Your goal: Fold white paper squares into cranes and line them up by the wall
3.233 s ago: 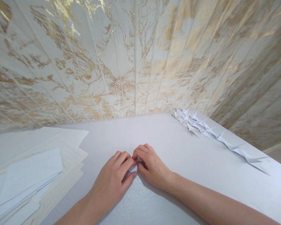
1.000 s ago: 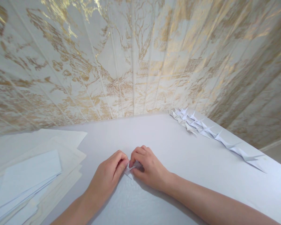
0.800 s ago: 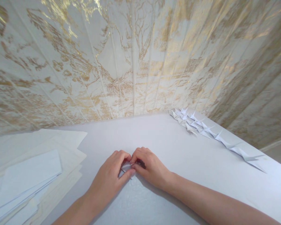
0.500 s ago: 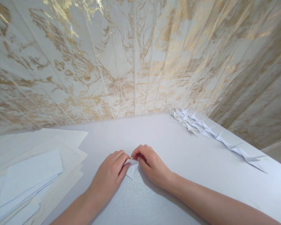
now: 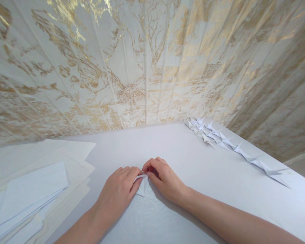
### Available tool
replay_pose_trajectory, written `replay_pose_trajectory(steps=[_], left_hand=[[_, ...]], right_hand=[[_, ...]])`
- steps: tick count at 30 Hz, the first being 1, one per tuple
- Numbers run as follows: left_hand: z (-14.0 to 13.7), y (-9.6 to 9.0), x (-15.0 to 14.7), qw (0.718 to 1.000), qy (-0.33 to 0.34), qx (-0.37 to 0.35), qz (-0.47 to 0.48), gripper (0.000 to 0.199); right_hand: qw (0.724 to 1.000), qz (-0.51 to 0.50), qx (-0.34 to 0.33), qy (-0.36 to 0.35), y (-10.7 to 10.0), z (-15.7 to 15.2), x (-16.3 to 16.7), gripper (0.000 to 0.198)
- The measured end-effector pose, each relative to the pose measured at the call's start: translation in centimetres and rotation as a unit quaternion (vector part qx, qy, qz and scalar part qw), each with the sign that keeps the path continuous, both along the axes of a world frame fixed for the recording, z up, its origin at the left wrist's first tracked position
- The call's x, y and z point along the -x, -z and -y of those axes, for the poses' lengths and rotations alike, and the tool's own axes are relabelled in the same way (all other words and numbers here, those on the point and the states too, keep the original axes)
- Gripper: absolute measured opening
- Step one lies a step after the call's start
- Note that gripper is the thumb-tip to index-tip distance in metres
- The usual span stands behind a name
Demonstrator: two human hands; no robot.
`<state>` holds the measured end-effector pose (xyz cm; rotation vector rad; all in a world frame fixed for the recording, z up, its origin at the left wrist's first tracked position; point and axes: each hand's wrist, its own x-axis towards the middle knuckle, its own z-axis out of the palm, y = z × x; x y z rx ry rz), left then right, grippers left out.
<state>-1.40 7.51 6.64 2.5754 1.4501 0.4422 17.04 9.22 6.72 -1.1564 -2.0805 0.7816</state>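
Observation:
A small folded piece of white paper (image 5: 142, 187) is between my two hands, just above or on the white table. My left hand (image 5: 122, 186) pinches its left side, thumb in front and fingers behind. At the paper's upper right edge, my right hand (image 5: 165, 178) is closed with thumb and fingertips pinching it. The top edge of the paper bows in a curve, and one pointed corner hangs down toward me. Parts of the paper are hidden behind my left fingers and thumb.
Several folded white paper cranes (image 5: 218, 137) stand in rows along the table's right edge. On the left lie cream paper sheets (image 5: 73, 149) with folded white paper (image 5: 35, 189) on top. A wall with gold patterns (image 5: 132, 67) rises behind the white table (image 5: 132, 142).
The paper's top edge has bent into a curve and the paper has turned a little. My left hand has shifted slightly to the right; my right hand has barely moved.

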Motion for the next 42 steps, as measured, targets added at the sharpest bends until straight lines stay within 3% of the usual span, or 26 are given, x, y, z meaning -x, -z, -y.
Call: replay_pose_trajectory(steps=[12, 22, 27, 33, 37, 42], left_hand=[[-0.40, -0.11, -0.12, 0.996, -0.037, 0.038, 0.067, 0.016], [-0.06, -0.89, -0.44, 0.964, 0.001, 0.115, 0.241, 0.027], [0.27, -0.84, -0.45, 0.960, -0.013, 0.112, 0.255, 0.020], [0.35, -0.52, -0.52, 0.973, -0.071, 0.078, 0.206, 0.012], [0.23, -0.41, -0.46, 0.972, -0.067, 0.084, 0.208, 0.014], [0.41, -0.83, -0.33, 0.967, -0.064, 0.092, 0.231, 0.016]], right_hand=[[1.000, 0.028, 0.006, 0.003, -0.13, 0.03, 0.45, 0.018], [0.998, 0.061, -0.007, 0.002, -0.17, 0.14, 0.52, 0.016], [0.998, 0.054, -0.013, -0.004, 0.04, 0.03, 0.39, 0.016], [1.000, 0.026, 0.006, -0.002, 0.04, -0.04, 0.35, 0.016], [1.000, 0.030, 0.004, -0.001, -0.12, 0.01, 0.35, 0.021], [1.000, 0.018, 0.016, 0.002, -0.49, 0.13, 0.34, 0.012]])
